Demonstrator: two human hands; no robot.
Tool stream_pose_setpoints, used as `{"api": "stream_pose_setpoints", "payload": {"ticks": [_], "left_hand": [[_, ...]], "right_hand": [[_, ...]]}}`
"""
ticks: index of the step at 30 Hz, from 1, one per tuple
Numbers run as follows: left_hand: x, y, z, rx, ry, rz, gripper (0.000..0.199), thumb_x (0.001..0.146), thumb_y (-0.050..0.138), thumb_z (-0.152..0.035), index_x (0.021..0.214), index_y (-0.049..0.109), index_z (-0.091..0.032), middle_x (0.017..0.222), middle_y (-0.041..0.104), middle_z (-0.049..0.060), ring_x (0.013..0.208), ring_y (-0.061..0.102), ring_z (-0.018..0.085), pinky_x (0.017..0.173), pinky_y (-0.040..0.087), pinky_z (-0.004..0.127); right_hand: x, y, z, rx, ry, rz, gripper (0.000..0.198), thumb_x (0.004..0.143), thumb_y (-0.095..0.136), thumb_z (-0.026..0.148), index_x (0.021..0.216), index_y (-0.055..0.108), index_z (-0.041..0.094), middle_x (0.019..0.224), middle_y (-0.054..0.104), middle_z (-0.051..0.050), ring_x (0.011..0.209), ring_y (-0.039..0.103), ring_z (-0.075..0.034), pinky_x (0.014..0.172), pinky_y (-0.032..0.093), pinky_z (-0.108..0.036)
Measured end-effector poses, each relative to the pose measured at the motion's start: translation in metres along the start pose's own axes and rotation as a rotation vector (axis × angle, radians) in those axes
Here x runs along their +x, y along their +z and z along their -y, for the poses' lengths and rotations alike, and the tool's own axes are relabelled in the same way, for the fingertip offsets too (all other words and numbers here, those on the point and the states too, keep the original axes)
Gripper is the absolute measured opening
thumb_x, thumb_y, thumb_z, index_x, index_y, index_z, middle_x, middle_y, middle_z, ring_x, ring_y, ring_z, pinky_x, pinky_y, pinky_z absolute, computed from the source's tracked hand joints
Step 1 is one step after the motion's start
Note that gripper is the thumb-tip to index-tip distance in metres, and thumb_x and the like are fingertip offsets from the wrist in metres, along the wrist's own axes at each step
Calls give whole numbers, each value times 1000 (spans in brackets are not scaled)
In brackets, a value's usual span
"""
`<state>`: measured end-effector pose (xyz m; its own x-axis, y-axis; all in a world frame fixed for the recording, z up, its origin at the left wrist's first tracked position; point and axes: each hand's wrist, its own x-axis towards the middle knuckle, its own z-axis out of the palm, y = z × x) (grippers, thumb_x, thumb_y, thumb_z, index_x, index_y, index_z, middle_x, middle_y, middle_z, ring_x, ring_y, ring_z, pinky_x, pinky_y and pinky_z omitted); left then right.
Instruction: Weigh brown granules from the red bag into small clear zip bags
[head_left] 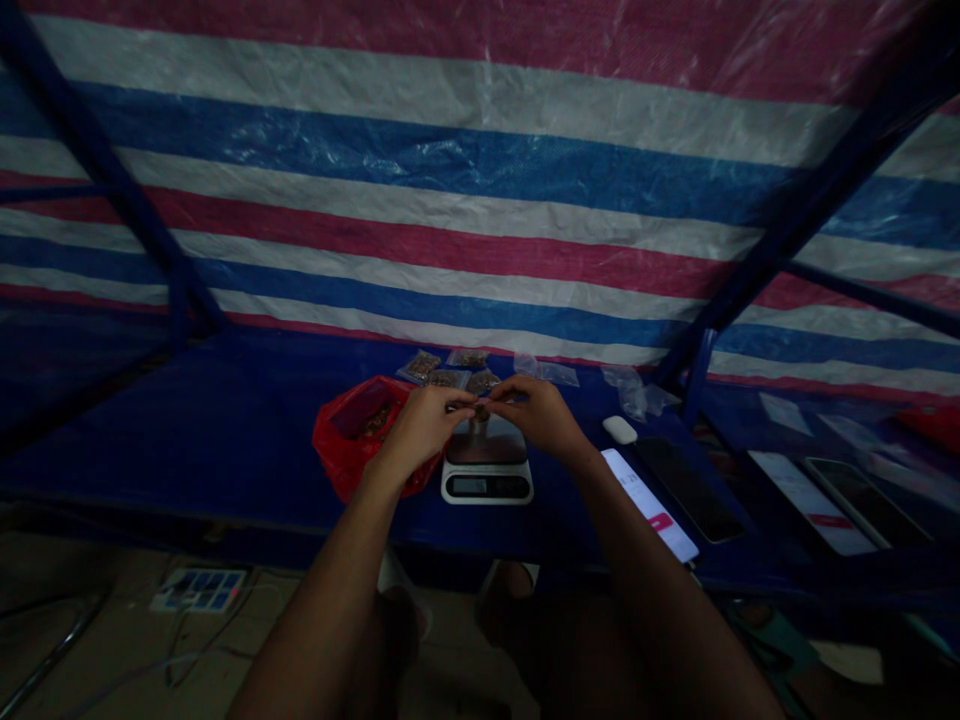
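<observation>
Over a white kitchen scale (pixel 487 487) with a dark weighing plate, my two hands meet with their fingertips pinched. My left hand (pixel 431 420) and my right hand (pixel 538 412) grip the top edge of a small clear plastic bag (pixel 478 424) from either side. Some brown content shows in it; whether its bottom rests on the plate I cannot tell. Left of the scale stands a red plastic bag (pixel 337 430), its mouth open, with brown pieces inside, partly behind my left forearm. Behind my hands lie several filled clear bags (pixel 421 366).
Flat clear bags (pixel 556 373) and a crumpled clear bag (pixel 630 390) lie toward the back right. A white earphone case (pixel 619 430), a lit phone (pixel 651 505) and a dark phone (pixel 690 490) sit on the blue table (pixel 225 430). A power strip (pixel 199 590) is on the floor.
</observation>
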<state>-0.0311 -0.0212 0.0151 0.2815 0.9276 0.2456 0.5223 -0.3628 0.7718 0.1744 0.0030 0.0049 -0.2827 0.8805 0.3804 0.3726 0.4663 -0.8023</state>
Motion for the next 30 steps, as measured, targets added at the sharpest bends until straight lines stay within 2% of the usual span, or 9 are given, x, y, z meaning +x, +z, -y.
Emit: {"api": "stream_pose_setpoints", "payload": {"ticks": [6, 13, 20, 25, 30], "left_hand": [[0, 1, 0, -16, -12, 20, 26, 91, 64, -22, 112, 80, -21, 109, 81, 5, 102, 75, 23, 94, 55, 32], [1, 2, 1, -53, 9, -9, 25, 88, 67, -18, 110, 79, -20, 111, 80, 6, 104, 74, 23, 97, 55, 34], [1, 4, 0, -190, -44, -18, 23, 86, 65, -13, 105, 77, -16, 108, 80, 9, 96, 75, 21, 94, 59, 34], [1, 5, 5, -160, 1, -42, 21, 88, 65, -20, 105, 78, -18, 107, 80, 8, 98, 75, 22, 95, 58, 36], [-1, 3, -2, -98, 6, -41, 22, 88, 65, -22, 104, 80, -20, 104, 81, 5, 99, 75, 23, 95, 55, 35]], "right_hand": [[3, 1, -15, 80, 31, -63, 19, 77, 79, 35, 83, 74, 17, 86, 76, -6, 83, 71, -20, 78, 56, -34], [3, 12, -16, 153, 78, -78, 23, 75, 81, 36, 84, 73, 17, 84, 77, -6, 78, 72, -20, 74, 57, -33], [2, 17, -14, 158, 91, -38, 23, 79, 79, 38, 88, 73, 18, 87, 79, -6, 77, 74, -19, 73, 57, -31], [1, 13, -17, 156, 84, -49, 19, 81, 77, 36, 88, 75, 18, 89, 79, -6, 80, 75, -20, 76, 57, -32], [2, 7, -20, 89, 50, -110, 19, 85, 71, 35, 92, 76, 18, 95, 79, -8, 90, 74, -22, 83, 56, -34]]}}
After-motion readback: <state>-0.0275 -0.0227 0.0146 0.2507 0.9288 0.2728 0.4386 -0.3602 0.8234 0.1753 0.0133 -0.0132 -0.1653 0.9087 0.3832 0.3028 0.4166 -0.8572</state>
